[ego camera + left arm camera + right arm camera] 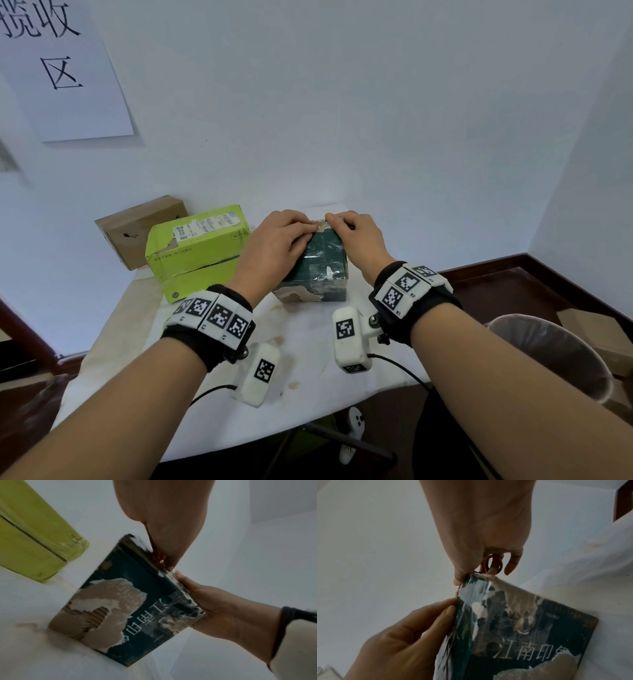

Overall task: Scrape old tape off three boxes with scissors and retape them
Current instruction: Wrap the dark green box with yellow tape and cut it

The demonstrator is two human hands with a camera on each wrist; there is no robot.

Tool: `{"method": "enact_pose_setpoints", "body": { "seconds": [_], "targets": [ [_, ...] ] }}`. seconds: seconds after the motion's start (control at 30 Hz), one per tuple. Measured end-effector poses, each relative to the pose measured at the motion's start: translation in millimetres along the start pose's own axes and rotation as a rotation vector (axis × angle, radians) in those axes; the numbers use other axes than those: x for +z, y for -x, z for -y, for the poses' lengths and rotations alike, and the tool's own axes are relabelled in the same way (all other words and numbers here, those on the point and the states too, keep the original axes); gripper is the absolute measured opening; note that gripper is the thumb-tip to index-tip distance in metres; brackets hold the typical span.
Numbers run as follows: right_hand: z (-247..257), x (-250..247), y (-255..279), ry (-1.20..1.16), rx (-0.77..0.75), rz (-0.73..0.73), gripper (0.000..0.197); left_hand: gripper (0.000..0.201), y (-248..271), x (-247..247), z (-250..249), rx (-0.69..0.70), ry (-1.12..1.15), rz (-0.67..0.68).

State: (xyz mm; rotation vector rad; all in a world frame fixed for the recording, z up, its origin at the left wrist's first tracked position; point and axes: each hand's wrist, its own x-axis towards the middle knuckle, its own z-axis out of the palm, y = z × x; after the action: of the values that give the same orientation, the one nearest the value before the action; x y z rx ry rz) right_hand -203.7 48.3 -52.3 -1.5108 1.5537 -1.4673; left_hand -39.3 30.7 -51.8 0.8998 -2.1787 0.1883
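Boxes: three on the white table. Dark green box at centre, lime green box just beside it at 9 o'clock, plain brown box behind the lime one at 10 o'clock, against the wall.

Dark green box: print torn away in patches on its near face, bare cardboard showing; glossy tape along the top and down one side, lifted and ragged at the far top edge.

Left hand: lies over the left part of the box top, fingers reaching to the far edge, fingertips meeting the right hand's there. Exact pinch not clear; fingers look mostly straight, pressing the top.

Right hand: at the far right top corner, thumb and fingers curled at the edge. Right wrist view shows a finger through the red-brown handle loops of scissors, just past the box corner. One pair; blades hidden, so blade contact with tape can't be told.

Also in view:
- two wrist bands with black-and-white marker tiles, one per wrist, each with a white camera pod hanging below
- one paper sign with black characters at 10 o'clock on the wall
- one bin with a liner at 4 o'clock, off the table
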Motion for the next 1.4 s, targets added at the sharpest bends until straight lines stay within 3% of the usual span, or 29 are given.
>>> {"method": "enact_pose_setpoints", "body": {
  "seconds": [0.1, 0.27, 0.5, 0.67, 0.77, 0.93, 1.17, 1.3, 1.4],
  "targets": [
    [0, 0, 1, -0.005, 0.014, -0.003, 0.032, 0.036, 5, -3, 2, 0.024, 0.008, 0.024],
    [1, 0, 1, -0.02, 0.018, 0.001, 0.03, 0.041, 5, -8, -1, 0.036, 0.02, 0.088],
    [1, 1, 1, -0.002, 0.01, -0.015, 0.037, 0.025, 9, -14, 5, -0.053, 0.049, -0.04],
    [3, 1, 1, -0.007, 0.012, -0.022, 0.04, 0.051, 4, -20, 12, -0.254, 0.085, 0.16],
    [2, 2, 0, -0.011, 0.013, -0.026, 0.041, 0.067, 1, -14, 10, -0.253, 0.087, 0.238],
    [2, 1, 1, -0.014, 0.02, -0.023, 0.034, 0.062, 2, -8, 5, -0.259, 0.13, 0.228],
    [6, -1, 5, -0.037, 0.038, 0.01, 0.033, 0.083, 7, -21, 10, -0.2, 0.123, 0.363],
    [6, -8, 9, -0.12, 0.099, 0.081, 0.033, 0.077, 10, -28, 4, -0.204, 0.135, 0.373],
    [1, -10, 15, -0.165, 0.135, 0.091, 0.037, 0.059, 10, -39, 4, -0.285, 0.311, 0.338]
  ]
}}
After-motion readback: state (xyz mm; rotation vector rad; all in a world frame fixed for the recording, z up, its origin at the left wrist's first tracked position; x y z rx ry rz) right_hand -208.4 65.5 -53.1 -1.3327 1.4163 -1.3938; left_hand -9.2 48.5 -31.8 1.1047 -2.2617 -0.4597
